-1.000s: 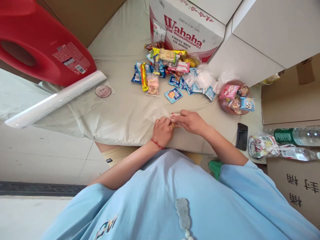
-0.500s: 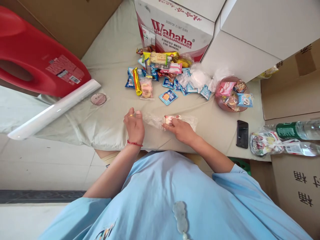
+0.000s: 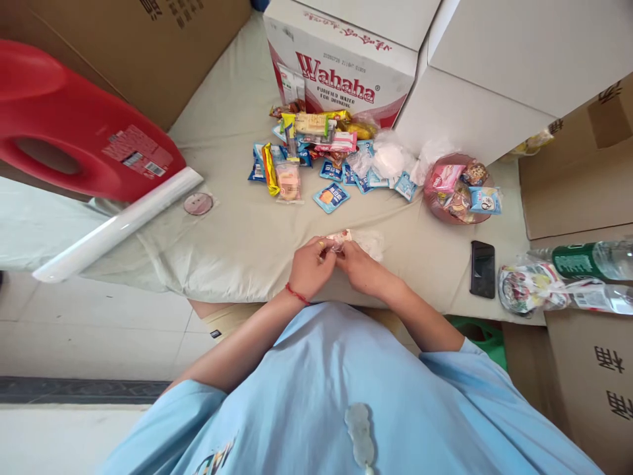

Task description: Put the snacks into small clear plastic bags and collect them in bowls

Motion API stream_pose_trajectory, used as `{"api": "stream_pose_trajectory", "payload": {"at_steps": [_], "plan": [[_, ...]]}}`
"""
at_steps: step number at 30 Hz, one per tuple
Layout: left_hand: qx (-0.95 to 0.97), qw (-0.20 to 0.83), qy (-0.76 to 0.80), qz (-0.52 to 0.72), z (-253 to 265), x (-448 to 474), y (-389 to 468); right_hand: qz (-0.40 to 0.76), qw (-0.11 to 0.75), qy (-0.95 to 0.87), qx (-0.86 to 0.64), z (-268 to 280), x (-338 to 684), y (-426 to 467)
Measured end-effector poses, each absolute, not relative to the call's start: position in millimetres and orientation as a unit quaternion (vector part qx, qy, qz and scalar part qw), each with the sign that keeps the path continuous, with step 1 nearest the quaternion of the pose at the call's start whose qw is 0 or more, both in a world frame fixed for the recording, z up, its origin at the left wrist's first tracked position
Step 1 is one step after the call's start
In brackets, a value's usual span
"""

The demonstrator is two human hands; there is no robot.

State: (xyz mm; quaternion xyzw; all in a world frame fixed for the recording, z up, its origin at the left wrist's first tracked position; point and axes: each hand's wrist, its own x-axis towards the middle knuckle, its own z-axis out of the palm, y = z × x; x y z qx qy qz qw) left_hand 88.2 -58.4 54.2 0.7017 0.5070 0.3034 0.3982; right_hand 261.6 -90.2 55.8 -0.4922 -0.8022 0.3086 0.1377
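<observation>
My left hand (image 3: 312,264), with a red cord at the wrist, meets my right hand (image 3: 360,267) at the front of the cloth-covered surface. Both have their fingers closed on clear plastic wrap (image 3: 368,243). A small white packet with red print (image 3: 341,235) lies in that wrap, partly behind my fingers. Beyond my hands, a blue snack packet (image 3: 331,196) lies flat, in front of a heap of wrapped snacks (image 3: 316,125).
A bowl of wrapped snacks (image 3: 434,206) and a phone (image 3: 482,269) are to the right, near bottles (image 3: 576,260). On the left, a plastic film roll (image 3: 119,225) leans by a red jug (image 3: 89,125). A Wahaha box (image 3: 341,66) stands behind the snacks.
My left hand has moved right and down from above the cloth, and its fingers have closed on the plastic wrap beside my right hand. My right hand stays at the packet.
</observation>
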Motion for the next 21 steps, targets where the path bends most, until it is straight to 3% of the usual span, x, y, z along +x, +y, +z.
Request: {"api": "stream_pose_trajectory", "payload": {"at_steps": [5, 9, 12, 16, 21], "plan": [[0.815, 0.294, 0.435, 0.243, 43, 96, -59, 0.326, 0.215, -0.830, -0.397, 60, 293, -101], [0.863, 0.201, 0.426, 0.184, 37, 97, -66, 0.202, 0.299, -0.685, -0.633, 42, 316, -99], [0.875, 0.156, 0.434, 0.149, 36, 99, -71, 0.130, 0.263, -0.602, -0.743, 21, 324, -98], [0.883, 0.130, 0.433, 0.124, 36, 97, -71, 0.212, 0.294, -0.600, -0.713, 16, 330, -95], [0.890, 0.118, 0.420, 0.133, 30, 98, -71, 0.342, 0.340, -0.574, -0.662, 47, 305, -72]]}}
